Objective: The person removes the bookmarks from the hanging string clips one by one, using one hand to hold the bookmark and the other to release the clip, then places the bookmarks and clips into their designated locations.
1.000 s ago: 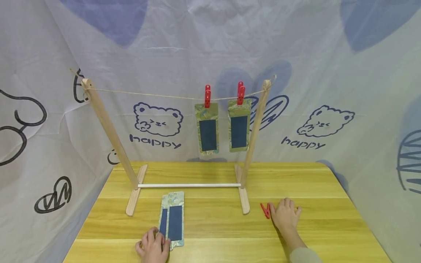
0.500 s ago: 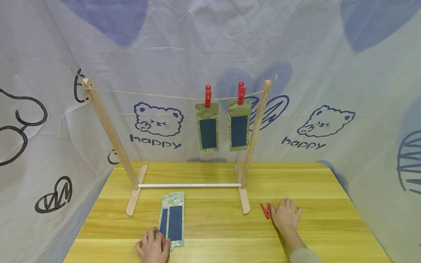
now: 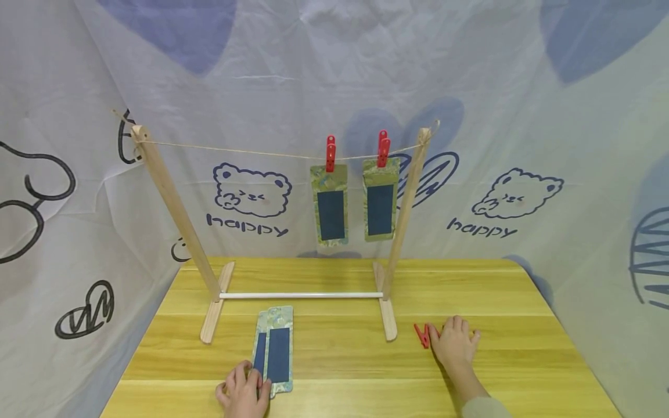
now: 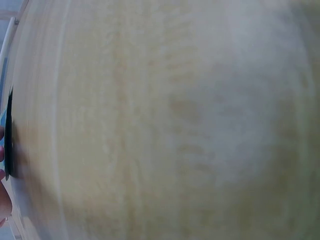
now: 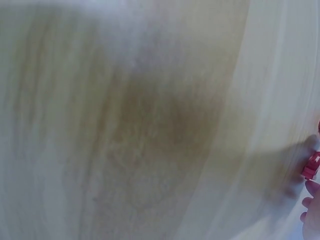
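Note:
My left hand (image 3: 243,392) rests at the lower left corner of two overlapping cards (image 3: 279,355), its fingertips on their edge. Each is long and narrow, with a pale green and blue floral border round a dark blue panel. In the left wrist view only a sliver of the cards (image 4: 8,142) and some fingertips show at the left edge. My right hand (image 3: 453,345) lies palm down on the table, fingers relaxed. Right beside its thumb or index fingertip is a red clothespin (image 3: 421,336); the right wrist view shows this clothespin (image 5: 311,166) close to the fingers.
A wooden stand (image 3: 177,215) with a white crossbar (image 3: 303,295) holds a thin string (image 3: 235,149) between its posts. Two similar cards, a left one (image 3: 330,215) and a right one (image 3: 380,209), hang there from red clothespins. A printed cloth (image 3: 324,69) forms the backdrop.
Both hands, the cards on the table and the loose clothespin keep their places. The hanging cards sway slightly.

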Demonstrator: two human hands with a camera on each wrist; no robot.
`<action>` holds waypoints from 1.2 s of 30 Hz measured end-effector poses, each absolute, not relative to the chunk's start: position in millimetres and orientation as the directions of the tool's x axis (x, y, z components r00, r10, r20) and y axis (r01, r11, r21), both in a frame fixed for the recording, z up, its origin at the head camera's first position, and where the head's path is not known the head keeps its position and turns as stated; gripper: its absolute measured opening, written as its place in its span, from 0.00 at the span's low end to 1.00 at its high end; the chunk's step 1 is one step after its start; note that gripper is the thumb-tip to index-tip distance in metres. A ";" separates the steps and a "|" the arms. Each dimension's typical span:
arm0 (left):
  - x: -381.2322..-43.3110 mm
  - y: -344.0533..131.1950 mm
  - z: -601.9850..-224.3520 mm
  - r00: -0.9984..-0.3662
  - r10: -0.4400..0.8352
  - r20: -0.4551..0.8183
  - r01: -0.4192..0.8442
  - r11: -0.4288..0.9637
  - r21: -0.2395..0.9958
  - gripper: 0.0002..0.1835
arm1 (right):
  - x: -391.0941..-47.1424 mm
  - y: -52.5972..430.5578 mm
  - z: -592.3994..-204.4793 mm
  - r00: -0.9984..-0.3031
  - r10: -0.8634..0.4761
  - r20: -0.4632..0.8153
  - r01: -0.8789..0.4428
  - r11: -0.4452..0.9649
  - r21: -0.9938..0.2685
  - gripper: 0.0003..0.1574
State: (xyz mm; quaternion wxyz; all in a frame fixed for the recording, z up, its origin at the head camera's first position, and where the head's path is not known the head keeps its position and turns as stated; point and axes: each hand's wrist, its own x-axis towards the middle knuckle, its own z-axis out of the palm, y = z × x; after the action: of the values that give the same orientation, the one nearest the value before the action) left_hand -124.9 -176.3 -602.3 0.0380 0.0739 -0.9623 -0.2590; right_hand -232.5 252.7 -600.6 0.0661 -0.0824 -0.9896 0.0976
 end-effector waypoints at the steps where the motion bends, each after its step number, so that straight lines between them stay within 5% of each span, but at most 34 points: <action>1: -124.9 -176.2 -602.1 -0.986 -0.161 0.038 -0.120 0.856 0.503 0.16 | -232.3 252.7 -600.1 -0.977 0.175 0.121 0.148 0.967 -0.206 0.37; 23: -142.8 -178.1 -591.1 -0.984 -0.117 0.132 -0.029 0.844 0.535 0.08 | -236.8 247.1 -564.2 -0.945 0.132 0.300 0.060 0.969 -0.239 0.31; 36: -162.0 -173.5 -576.9 -0.959 -0.075 0.272 0.073 0.866 0.495 0.17 | -243.2 234.3 -527.7 -0.909 0.078 0.410 -0.025 0.970 -0.241 0.29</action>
State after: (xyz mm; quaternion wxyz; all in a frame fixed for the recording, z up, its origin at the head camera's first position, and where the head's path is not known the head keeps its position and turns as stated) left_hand -162.0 -173.5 -576.9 0.1424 0.0004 -0.9553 -0.2590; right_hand -243.2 234.3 -527.7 0.2132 -0.0137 -0.9694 0.1211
